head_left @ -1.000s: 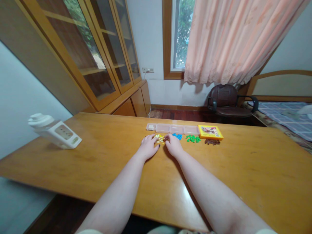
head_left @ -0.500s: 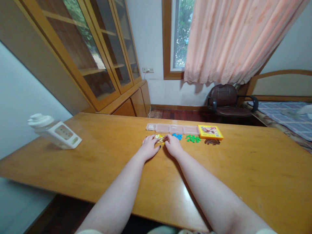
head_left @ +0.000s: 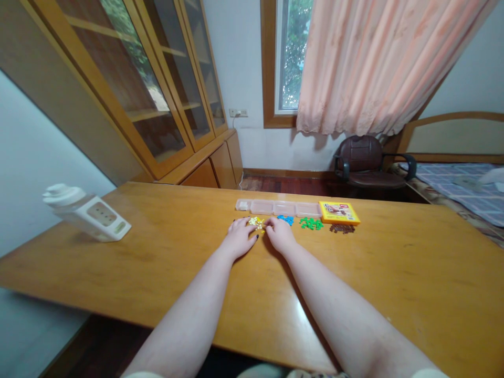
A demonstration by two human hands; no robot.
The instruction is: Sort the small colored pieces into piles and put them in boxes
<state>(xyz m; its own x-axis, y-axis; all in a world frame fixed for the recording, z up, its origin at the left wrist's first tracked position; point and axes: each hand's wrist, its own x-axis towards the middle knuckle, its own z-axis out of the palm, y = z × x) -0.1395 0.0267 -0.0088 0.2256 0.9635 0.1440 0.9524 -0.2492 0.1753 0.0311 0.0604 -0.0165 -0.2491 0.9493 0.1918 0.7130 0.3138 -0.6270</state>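
A small pile of pale and bright yellow pieces lies on the wooden table between my two hands. My left hand rests at the pile's left side, fingers stretched out and thumb apart. From the right, my right hand reaches the pile's edge with its fingers bent together; whatever they pinch is too small to make out. Just past it sit blue pieces, partly covered by the hand. Green pieces and dark brown pieces form separate piles farther right.
Behind the piles runs a row of clear plastic trays, with a yellow box at its right end. A white-capped bottle stands at the table's left. Beyond the wooden table are a glass-door cabinet and a brown armchair.
Both hands stay at the yellow pile with barely any movement. The whole view shifts very slightly.
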